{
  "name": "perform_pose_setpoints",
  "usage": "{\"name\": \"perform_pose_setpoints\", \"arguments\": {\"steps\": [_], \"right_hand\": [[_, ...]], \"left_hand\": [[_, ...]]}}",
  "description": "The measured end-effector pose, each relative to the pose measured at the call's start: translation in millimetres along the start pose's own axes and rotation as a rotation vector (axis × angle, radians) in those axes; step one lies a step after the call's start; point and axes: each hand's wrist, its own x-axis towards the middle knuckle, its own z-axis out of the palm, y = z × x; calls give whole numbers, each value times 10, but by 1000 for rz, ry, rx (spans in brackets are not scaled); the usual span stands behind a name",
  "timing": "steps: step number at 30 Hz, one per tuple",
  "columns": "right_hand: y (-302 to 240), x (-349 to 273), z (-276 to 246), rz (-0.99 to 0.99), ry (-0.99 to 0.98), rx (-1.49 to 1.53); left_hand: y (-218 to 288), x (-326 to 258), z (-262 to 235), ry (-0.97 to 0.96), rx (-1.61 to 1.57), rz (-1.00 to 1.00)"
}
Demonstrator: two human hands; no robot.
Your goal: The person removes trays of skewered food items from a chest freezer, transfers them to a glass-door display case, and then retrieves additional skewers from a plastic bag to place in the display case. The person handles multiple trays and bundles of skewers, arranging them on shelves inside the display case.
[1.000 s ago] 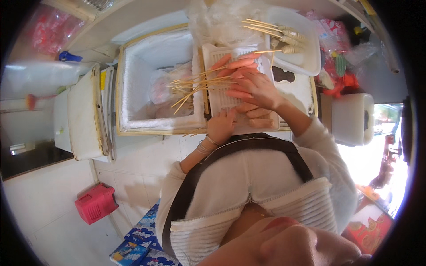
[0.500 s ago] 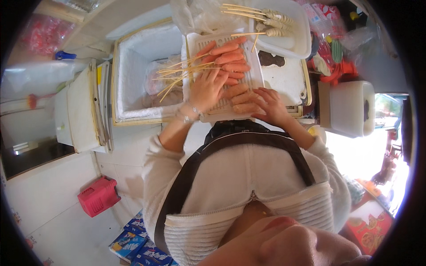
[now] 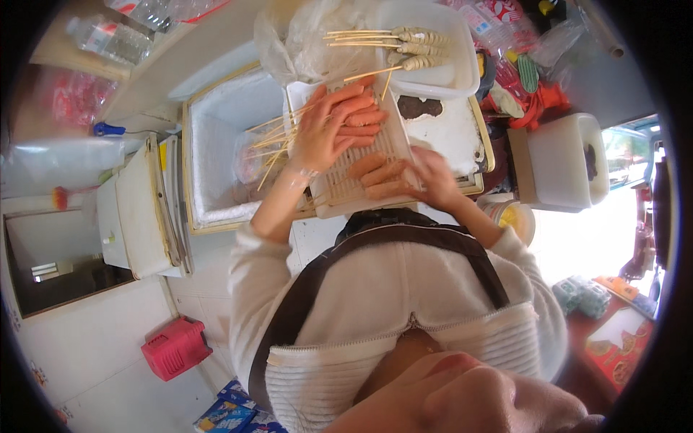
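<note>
Pink sausages (image 3: 364, 117) on thin wooden sticks (image 3: 268, 153) lie bunched on a slotted white plastic tray (image 3: 339, 189). My left hand (image 3: 317, 137) lies over their stick ends, fingers stretched across the top of the bunch. Nearer to me on the same tray rest a few browner sausages (image 3: 379, 175), with no sticks visible in them. Beside their right ends is my right hand (image 3: 434, 179), smeared by motion. Its fingertips reach the sausage ends or hover just over them; whether it grips one I cannot tell.
Under the tray's left side stands a white foam-lined box (image 3: 209, 155) with bagged contents. Behind are a clear plastic bag (image 3: 307, 43) and a white tub (image 3: 465, 68) holding skewered grey-white pieces (image 3: 426, 50). A whitish container (image 3: 567, 162) is at right, a pink basket (image 3: 175, 348) lower left.
My left hand has slid farther over the pink sausages, and a wider gap shows between them and the browner ones. My right hand has shifted and blurred. The whole view has tilted slightly.
</note>
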Motion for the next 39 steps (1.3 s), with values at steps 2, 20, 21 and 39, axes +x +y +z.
{"name": "perform_pose_setpoints", "arguments": {"steps": [2, 20, 21, 39], "right_hand": [[195, -199, -310, 307, -26, -182], [377, 264, 486, 647, -251, 190], [329, 209, 523, 638, -173, 164], [-1106, -1425, -924, 789, 271, -193]], "left_hand": [[122, -346, -380, 24, -131, -209], [1000, -1837, 781, 590, -1872, -1473], [994, -1861, 769, 526, -1873, -1456], [1900, -2601, 86, -620, -957, -429]]}}
